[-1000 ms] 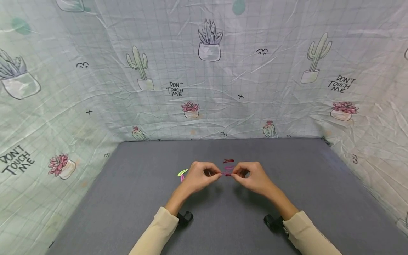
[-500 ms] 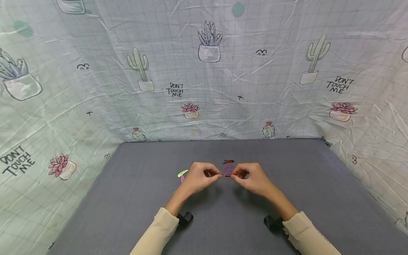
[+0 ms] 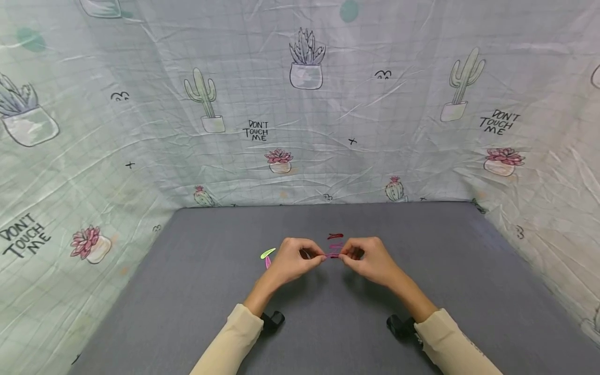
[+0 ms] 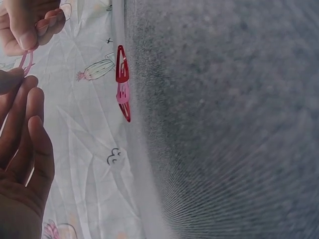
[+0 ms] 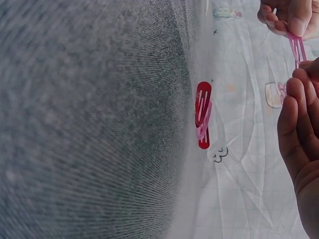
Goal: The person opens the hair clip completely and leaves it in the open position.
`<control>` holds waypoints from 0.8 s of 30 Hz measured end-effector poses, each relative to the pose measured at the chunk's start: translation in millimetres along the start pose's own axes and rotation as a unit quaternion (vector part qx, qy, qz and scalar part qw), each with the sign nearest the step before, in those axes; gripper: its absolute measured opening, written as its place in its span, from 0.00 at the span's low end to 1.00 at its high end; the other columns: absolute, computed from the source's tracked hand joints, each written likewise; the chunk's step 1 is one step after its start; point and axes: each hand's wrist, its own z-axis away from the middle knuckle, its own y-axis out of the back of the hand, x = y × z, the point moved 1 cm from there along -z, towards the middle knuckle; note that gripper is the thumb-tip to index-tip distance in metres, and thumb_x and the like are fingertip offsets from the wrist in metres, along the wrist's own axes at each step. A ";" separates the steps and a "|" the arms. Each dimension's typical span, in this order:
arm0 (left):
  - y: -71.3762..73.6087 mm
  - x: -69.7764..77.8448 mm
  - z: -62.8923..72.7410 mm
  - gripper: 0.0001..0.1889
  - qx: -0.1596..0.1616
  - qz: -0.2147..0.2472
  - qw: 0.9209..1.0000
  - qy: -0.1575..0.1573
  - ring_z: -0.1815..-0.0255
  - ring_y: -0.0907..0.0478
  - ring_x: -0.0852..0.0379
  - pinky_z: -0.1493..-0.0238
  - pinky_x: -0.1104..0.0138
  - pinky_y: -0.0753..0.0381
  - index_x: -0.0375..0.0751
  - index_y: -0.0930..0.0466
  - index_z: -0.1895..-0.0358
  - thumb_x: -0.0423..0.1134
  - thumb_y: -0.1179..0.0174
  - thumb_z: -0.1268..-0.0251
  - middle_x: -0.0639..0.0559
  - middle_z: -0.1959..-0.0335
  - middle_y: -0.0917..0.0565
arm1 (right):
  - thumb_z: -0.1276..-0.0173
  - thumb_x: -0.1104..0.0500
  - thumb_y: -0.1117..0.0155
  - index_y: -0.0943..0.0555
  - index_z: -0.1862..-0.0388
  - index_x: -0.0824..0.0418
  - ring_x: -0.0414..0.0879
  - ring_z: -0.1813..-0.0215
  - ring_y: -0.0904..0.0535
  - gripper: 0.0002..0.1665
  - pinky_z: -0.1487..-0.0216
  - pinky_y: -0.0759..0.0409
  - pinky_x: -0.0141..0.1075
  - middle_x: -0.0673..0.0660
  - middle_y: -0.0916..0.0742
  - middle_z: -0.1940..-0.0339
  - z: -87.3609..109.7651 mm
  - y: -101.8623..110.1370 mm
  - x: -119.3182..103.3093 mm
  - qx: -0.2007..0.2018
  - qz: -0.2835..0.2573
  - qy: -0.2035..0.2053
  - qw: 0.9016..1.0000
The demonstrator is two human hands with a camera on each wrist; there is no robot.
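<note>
A pink clip (image 5: 297, 47) is held in the air above the grey table (image 3: 211, 291), between the two hands. Its one end is pinched by the left hand (image 3: 294, 259), thumb and fingertip being closed on it; the other end is pinched in the same manner by the right hand (image 3: 370, 260). The hands are kept apart from each other, and only the clip is stretched between them.

Beyond and below the fingers, three more clips are laid on the table in one short column: a far red clip (image 3: 335, 236), a middle pink clip (image 3: 336, 245) and a near red clip (image 5: 203, 102). In the head view the near red clip is seen almost in line with the held one. Just beside the left hand, on its outer side, a green clip (image 3: 267, 253) and a magenta clip (image 3: 267, 261) are placed close together; whether they touch cannot be told, and the magenta clip is partly covered by the hand.

Behind the table a printed cloth (image 3: 154, 130) is hung. Both wrists are surrounded by cream sleeves (image 3: 229, 338).
</note>
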 end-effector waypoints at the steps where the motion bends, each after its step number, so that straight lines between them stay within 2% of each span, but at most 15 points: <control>1: 0.1 -0.5 0.4 0.03 0.003 0.000 1.000 0.002 0.73 0.19 0.69 0.69 0.66 0.15 0.45 0.08 0.67 0.35 0.29 0.36 0.54 0.71 0.10 | 0.36 0.67 0.26 0.13 0.70 0.55 0.32 0.73 0.22 0.07 0.69 0.18 0.31 0.45 0.13 0.75 -0.7 -0.1 -0.5 -0.003 0.003 -0.003 1.000; 8: -2.1 -5.2 -2.9 0.02 0.005 0.005 1.000 0.020 0.74 0.20 0.70 0.69 0.68 0.16 0.46 0.08 0.66 0.37 0.29 0.36 0.55 0.72 0.10 | 0.35 0.67 0.27 0.13 0.69 0.59 0.32 0.74 0.23 0.04 0.70 0.19 0.31 0.46 0.14 0.76 -3.3 2.1 -0.8 -0.010 0.012 -0.017 1.000; 11: -2.9 -5.5 -7.2 0.02 0.001 0.004 1.000 0.029 0.74 0.20 0.70 0.69 0.69 0.17 0.46 0.08 0.67 0.36 0.29 0.36 0.55 0.72 0.10 | 0.35 0.67 0.27 0.13 0.70 0.58 0.32 0.75 0.23 0.06 0.71 0.20 0.32 0.46 0.14 0.76 -4.2 3.6 0.8 -0.009 0.012 -0.024 1.000; 18: -8.4 -9.4 -17.8 0.03 -0.019 -0.018 0.997 0.067 0.73 0.20 0.69 0.67 0.73 0.19 0.47 0.09 0.68 0.37 0.29 0.36 0.56 0.73 0.11 | 0.37 0.67 0.26 0.13 0.70 0.57 0.32 0.74 0.23 0.06 0.71 0.21 0.30 0.47 0.13 0.76 -8.1 9.0 7.0 -0.029 0.026 -0.058 0.998; 24: -15.7 -14.6 -28.0 0.03 -0.019 -0.044 0.995 0.085 0.74 0.21 0.69 0.68 0.72 0.21 0.47 0.08 0.69 0.38 0.29 0.37 0.57 0.74 0.11 | 0.36 0.65 0.26 0.13 0.70 0.56 0.33 0.74 0.23 0.05 0.71 0.22 0.30 0.47 0.13 0.76 -11.2 12.8 14.1 -0.053 0.049 -0.085 0.994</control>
